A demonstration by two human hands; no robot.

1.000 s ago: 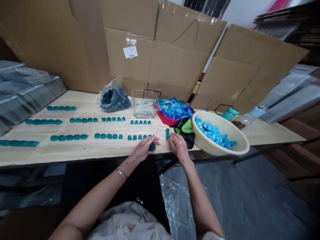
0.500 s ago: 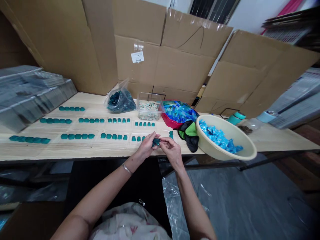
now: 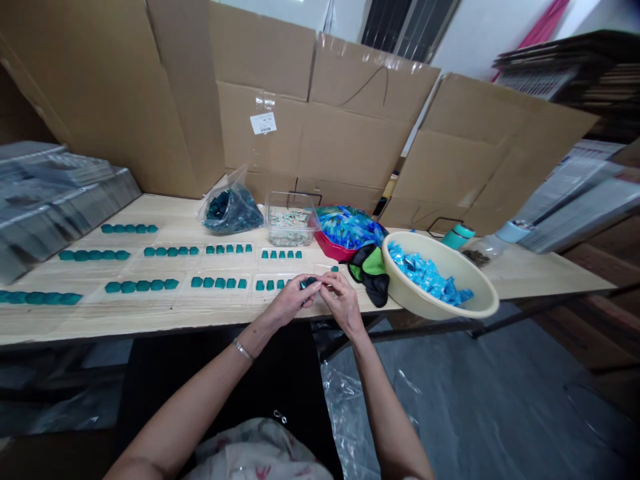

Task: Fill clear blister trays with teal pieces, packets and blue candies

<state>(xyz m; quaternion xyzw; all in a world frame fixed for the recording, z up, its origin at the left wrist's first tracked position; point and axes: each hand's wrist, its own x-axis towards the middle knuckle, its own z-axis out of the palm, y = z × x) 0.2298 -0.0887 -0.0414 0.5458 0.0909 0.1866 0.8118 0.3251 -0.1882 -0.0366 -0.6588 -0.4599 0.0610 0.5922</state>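
My left hand (image 3: 290,301) and my right hand (image 3: 341,300) meet above the table's front edge, fingertips together on a small teal piece (image 3: 309,283). The fingers hide most of it. Rows of similar teal pieces (image 3: 220,283) lie on transparent plastic sheeting (image 3: 150,297) on the pale wooden table (image 3: 165,217), just left of my hands. A single teal piece (image 3: 334,269) sits beyond my right fingers. A black and green cloth (image 3: 370,273) lies to the right of my right hand.
A cream bowl (image 3: 425,303) of blue wrapped pieces overhangs the table's front edge at right. Behind stand a red container (image 3: 333,250), a transparent tub (image 3: 290,227), a bag of dark teal pieces (image 3: 231,210) and a teal bottle (image 3: 457,237). Cardboard sheets (image 3: 310,140) line the back.
My right hand has moved left from the short column of teal pieces to join my left hand on the piece. That column looks smaller. The view has shifted slightly.
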